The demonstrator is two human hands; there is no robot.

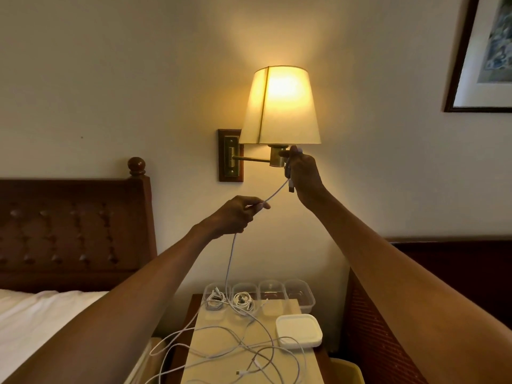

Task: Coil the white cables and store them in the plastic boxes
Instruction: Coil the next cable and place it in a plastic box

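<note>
Stretching white cable [277, 191] between hands [238, 214]

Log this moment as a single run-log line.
white cable: spans both hands | left hand: pinches it | right hand: grips plug end near lamp | plastic boxes: two hold coils | loose cables: on tabletop

Four plastic boxes [307, 300] are standing in a row at the back of the table [210, 342], the two leftmost holding coiled cables [242, 300], with loose cables [249, 347] sprawling in front, stacked lids [299, 329] lying front-right, and a bed [33, 322] lying left.
</note>
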